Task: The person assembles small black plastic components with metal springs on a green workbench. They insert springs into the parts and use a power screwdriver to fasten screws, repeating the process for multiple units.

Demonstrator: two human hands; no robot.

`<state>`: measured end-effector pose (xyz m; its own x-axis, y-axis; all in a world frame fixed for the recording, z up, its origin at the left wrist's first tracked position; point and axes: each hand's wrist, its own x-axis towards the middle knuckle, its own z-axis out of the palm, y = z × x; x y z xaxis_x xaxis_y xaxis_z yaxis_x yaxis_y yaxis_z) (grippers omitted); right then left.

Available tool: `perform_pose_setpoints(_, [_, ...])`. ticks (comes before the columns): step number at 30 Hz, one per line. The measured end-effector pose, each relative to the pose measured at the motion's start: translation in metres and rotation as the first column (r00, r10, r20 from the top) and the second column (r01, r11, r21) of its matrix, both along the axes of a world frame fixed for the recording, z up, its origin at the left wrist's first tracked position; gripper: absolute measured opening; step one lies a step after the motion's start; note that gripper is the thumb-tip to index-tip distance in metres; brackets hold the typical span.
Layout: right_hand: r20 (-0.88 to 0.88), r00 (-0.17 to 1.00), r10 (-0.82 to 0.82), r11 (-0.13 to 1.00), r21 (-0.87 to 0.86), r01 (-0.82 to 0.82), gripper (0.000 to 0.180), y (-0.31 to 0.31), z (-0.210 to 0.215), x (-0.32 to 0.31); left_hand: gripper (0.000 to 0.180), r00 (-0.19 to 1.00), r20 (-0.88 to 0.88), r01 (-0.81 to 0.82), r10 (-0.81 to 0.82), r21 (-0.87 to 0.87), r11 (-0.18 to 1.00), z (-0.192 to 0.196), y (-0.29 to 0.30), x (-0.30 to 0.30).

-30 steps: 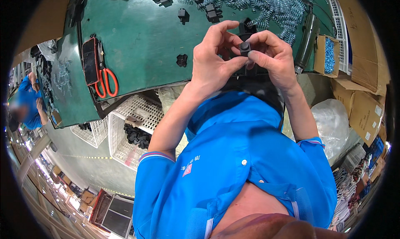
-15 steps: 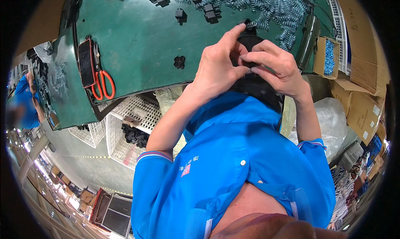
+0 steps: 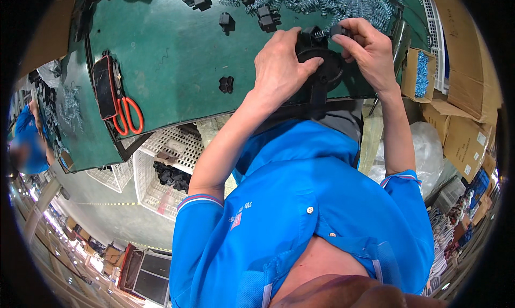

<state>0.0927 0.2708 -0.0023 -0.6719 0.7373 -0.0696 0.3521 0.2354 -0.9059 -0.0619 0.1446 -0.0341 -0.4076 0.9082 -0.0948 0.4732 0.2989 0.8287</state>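
A black plastic part with a round disc [image 3: 329,74] and a narrow arm lies at the table's front edge. My left hand [image 3: 281,64] grips its upper left side, the thumb resting on the disc and the fingertips partly hidden behind it. Between the thumb and fingers of my right hand [image 3: 370,53] is a small black plastic block [image 3: 338,31]. A coil spring [image 3: 321,34] sits between that block and the top of the round part. Whether the spring is fixed to either one I cannot tell.
A heap of bluish springs [image 3: 343,5] covers the far right of the green table [image 3: 166,56]. Several black blocks [image 3: 225,22] and a flat black piece [image 3: 226,84] lie nearby. Red-handled scissors [image 3: 127,112] and a phone [image 3: 105,88] are at left, a box of blue pieces [image 3: 420,74] at right.
My hands have moved apart. The right hand has gone up and right and now holds a black block by the spring. The round part's disc shows more fully.
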Motion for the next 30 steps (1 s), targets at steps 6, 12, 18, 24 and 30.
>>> perform_pose_setpoints(6, [0.088, 0.996, -0.035, 0.966, 0.259, 0.011, 0.021, -0.006, -0.010, -0.012, 0.064, 0.995, 0.103, 0.018, -0.013, -0.049, 0.999, -0.001, 0.004, -0.002])
perform_pose_setpoints(12, [0.070, 0.983, -0.168, 0.896, 0.427, 0.123, 0.021, -0.023, -0.006, -0.030, 0.077, 0.960, 0.281, 0.032, 0.011, -0.146, 0.989, -0.005, 0.014, -0.006])
perform_pose_setpoints(18, [-0.074, 0.949, -0.305, 0.951, 0.023, 0.307, 0.021, -0.032, -0.010, -0.022, 0.081, 0.667, 0.719, -0.117, 0.197, -0.160, 0.980, 0.010, 0.013, -0.009])
perform_pose_setpoints(24, [-0.247, 0.919, -0.308, 0.946, -0.180, 0.269, 0.021, -0.050, 0.006, -0.004, 0.036, -0.213, 0.961, 0.016, 0.176, -0.177, 0.984, 0.015, -0.014, -0.010])
perform_pose_setpoints(30, [-0.349, 0.883, -0.313, 0.907, -0.385, 0.169, 0.022, -0.060, 0.004, 0.024, 0.045, -0.113, 0.992, -0.110, 0.050, -0.062, 0.992, 0.008, -0.039, 0.032])
